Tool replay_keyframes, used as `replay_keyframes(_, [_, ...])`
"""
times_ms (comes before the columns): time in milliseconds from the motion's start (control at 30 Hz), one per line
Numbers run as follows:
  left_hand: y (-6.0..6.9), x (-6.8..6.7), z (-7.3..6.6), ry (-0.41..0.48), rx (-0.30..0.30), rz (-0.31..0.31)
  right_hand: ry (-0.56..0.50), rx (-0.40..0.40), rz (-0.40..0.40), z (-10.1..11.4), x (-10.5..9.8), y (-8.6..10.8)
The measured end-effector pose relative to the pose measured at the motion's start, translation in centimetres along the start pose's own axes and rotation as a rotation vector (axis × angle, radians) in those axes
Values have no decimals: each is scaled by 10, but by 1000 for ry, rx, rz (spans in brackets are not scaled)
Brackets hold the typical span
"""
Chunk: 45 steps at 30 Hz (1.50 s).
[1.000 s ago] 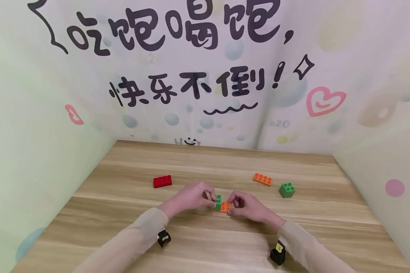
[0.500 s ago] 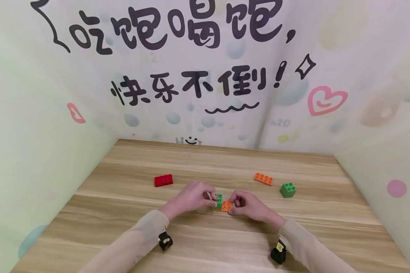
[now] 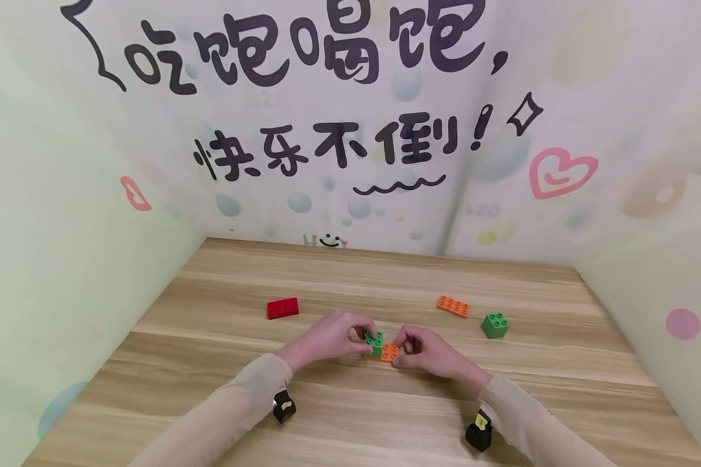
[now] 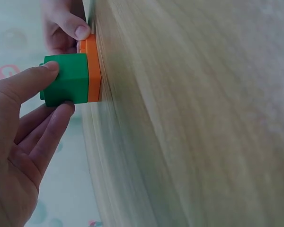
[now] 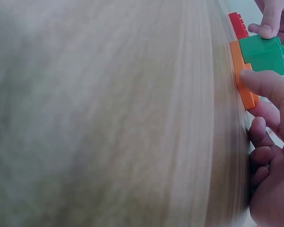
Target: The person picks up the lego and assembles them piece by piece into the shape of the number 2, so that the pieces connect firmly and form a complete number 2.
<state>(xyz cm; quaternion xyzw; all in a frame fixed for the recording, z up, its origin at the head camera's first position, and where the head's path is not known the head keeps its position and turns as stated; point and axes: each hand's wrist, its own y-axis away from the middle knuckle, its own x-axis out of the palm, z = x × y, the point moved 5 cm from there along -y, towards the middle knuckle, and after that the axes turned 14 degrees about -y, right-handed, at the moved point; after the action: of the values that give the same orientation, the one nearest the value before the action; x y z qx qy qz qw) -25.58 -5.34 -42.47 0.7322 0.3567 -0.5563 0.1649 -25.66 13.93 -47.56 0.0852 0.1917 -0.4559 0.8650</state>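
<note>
My left hand (image 3: 334, 335) pinches a green toy building block (image 4: 68, 78) between thumb and fingers. That block stands on the left half of a flat orange building brick (image 3: 390, 353), the two flush against each other in the left wrist view. The orange brick lies on the wooden table, its right-hand studs uncovered. At its right end, my right hand (image 3: 435, 353) grips it with thumb and forefinger; the other fingers are curled in, as the right wrist view shows. Part of the green block is hidden behind the left fingertips in the head view.
A red brick (image 3: 283, 308) lies to the left, beyond my left hand. Further back on the right are a second flat orange brick (image 3: 453, 306) and a second green block (image 3: 495, 325). Printed cloth walls (image 3: 350, 214) border the wooden table (image 3: 350, 421) behind and at both sides.
The head view has shifted slightly, so everything sits a little further right in it. Both hands keep their hold on the green block and the orange brick.
</note>
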Motion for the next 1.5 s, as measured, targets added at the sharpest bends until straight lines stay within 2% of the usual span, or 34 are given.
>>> replay_keyframes(133, [0,0,0,-4,26,-2,-1,-12,3,2,0,0])
replay_keyframes(400, [-3,-4,-3,-57,142,3,-5,-14,7,1,0,-1])
replay_keyframes(600, [-8,-6,-3,-85,191,10,-7,-8,-2,-1,-2,-2])
replay_keyframes(967, [-10,-4,-1,-65,184,15,-14,-3,3,3,-4,0])
replay_keyframes(1267, [-9,-5,-1,-33,151,27,-4,-2,0,2,-3,0])
replay_keyframes(1500, [-9,-6,0,-38,136,68,-13,0,-2,1,-1,0])
